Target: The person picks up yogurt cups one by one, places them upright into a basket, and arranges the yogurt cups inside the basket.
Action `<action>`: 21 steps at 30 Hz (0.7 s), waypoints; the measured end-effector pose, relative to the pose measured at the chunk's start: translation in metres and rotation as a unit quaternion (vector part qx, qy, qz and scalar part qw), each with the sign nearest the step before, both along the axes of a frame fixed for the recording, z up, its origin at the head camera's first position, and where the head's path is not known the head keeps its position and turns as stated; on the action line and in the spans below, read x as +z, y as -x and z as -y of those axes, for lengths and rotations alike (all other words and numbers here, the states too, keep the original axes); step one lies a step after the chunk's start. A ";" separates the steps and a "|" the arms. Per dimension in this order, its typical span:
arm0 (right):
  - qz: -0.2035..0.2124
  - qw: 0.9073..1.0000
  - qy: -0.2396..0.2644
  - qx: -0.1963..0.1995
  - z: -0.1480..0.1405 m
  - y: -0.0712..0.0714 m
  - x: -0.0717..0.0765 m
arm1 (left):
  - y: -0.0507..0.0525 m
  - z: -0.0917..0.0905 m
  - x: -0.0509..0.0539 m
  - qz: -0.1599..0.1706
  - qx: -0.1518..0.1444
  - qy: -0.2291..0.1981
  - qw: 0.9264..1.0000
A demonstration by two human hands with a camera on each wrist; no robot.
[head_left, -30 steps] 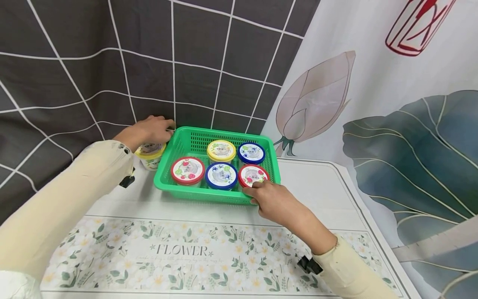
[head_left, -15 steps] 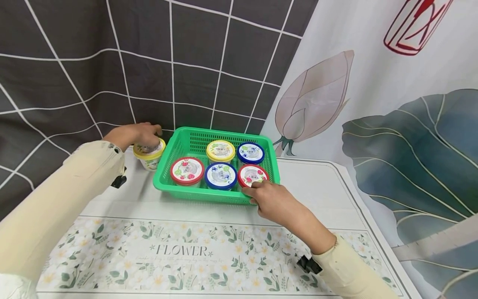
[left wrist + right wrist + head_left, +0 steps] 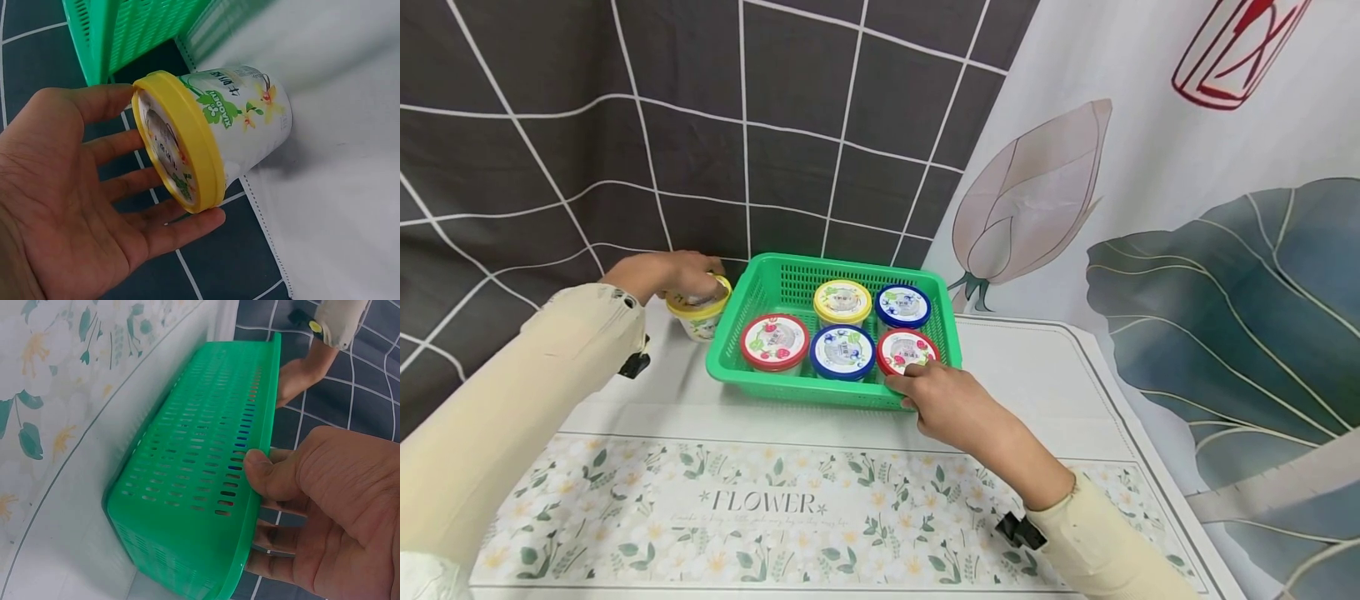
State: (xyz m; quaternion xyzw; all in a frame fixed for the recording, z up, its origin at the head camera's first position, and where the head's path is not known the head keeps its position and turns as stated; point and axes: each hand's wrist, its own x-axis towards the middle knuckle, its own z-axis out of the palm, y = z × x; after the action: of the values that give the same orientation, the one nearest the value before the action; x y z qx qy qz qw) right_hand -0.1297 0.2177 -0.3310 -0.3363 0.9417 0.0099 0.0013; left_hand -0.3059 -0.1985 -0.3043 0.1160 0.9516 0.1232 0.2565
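Note:
In the head view my left hand point(image 3: 673, 277) is over a round tub with a yellow lid point(image 3: 700, 321), just left of the green basket. The left wrist view shows the thumb and fingers spread around the lid rim of this white, flower-printed tub point(image 3: 247, 122). My right hand point(image 3: 951, 404) grips the front rim of the green basket point(image 3: 820, 392) near its right corner. In the right wrist view the thumb point(image 3: 265, 475) presses the outer wall, with the other fingers behind the rim.
Inside the basket stand two red-lidded tubs point(image 3: 777, 342), two blue-lidded tubs point(image 3: 844, 352) and one yellow-lidded tub point(image 3: 842, 302). Behind the basket hangs a dark gridded cloth point(image 3: 685, 150). A floral printed cover point(image 3: 760, 533) lies on the table in front.
My left hand has shifted left and slightly down, from beside the basket's left rim onto the yellow-lidded tub. That tub has edged left slightly. My right hand stays on the basket rim.

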 end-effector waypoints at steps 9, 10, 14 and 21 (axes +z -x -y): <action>0.001 1.000 0.000 -0.002 0.001 0.000 0.000 | 0.001 0.002 -0.002 0.006 0.009 -0.005 1.000; 0.002 1.000 0.000 -0.003 0.001 0.000 0.000 | 0.000 0.002 -0.002 0.002 0.012 -0.005 1.000; 0.003 1.000 -0.001 -0.004 0.001 0.000 0.000 | 0.001 0.004 -0.003 0.001 0.019 0.000 1.000; 0.001 1.000 -0.001 -0.003 0.001 -0.001 0.001 | 0.000 0.004 0.000 -0.018 0.011 0.010 1.000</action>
State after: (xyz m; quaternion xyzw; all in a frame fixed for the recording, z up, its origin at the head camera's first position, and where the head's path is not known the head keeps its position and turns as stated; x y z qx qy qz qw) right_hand -0.1287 0.2165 -0.3302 -0.3333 0.9428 0.0101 0.0025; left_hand -0.3062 -0.2026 -0.3043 0.1055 0.9584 0.1146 0.2391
